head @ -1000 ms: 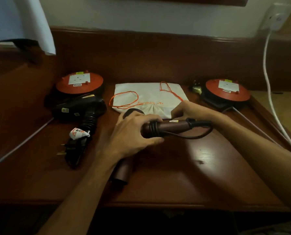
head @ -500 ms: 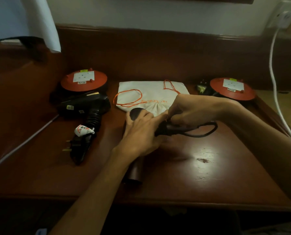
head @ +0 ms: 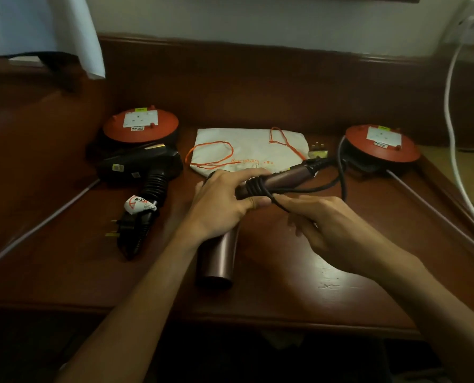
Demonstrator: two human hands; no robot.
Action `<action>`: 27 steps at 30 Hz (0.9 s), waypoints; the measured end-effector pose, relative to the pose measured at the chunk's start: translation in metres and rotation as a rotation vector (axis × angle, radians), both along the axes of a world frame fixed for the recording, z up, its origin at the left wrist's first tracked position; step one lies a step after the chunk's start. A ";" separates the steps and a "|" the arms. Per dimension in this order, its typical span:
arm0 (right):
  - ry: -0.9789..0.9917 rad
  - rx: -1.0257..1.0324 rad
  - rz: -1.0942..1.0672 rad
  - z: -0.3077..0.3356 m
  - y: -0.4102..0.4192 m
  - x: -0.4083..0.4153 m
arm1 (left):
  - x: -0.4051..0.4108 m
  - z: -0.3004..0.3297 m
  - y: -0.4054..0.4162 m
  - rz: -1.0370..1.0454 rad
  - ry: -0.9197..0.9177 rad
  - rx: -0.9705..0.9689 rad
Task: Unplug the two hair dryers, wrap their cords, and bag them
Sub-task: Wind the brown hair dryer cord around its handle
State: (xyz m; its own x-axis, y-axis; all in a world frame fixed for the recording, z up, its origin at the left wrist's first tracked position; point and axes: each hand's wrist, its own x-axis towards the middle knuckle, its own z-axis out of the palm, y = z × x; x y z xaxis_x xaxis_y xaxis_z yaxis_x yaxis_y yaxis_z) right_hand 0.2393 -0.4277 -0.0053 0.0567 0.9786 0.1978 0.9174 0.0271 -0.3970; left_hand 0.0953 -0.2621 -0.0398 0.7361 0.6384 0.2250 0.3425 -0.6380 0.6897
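A person's right hand (head: 338, 233) pinches the black cord (head: 307, 190) near the front of a wooden desk (head: 299, 294); the left hand (head: 224, 205) grips the brown hair dryer (head: 280, 179) where several turns of cord wrap its handle, its barrel pointing toward the desk edge; left of it lies a black hair dryer (head: 144, 167), cord bundled, plug (head: 117, 230) free; behind, a white drawstring bag (head: 247, 150) lies flat between two orange cable reels (head: 140, 124) (head: 382, 142).
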 end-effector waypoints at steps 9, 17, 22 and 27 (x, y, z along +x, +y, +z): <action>-0.316 0.073 -0.118 -0.033 -0.022 -0.002 | -0.002 0.000 -0.018 0.033 -0.021 0.075; -0.135 -0.013 -0.230 -0.046 -0.029 0.000 | 0.001 0.002 -0.018 0.079 -0.078 0.003; -0.210 0.096 -0.187 -0.063 0.001 0.021 | -0.011 -0.001 -0.010 -0.019 -0.152 -0.065; -0.158 -0.034 -0.196 -0.056 0.036 0.051 | -0.021 -0.007 -0.010 -0.106 -0.154 -0.045</action>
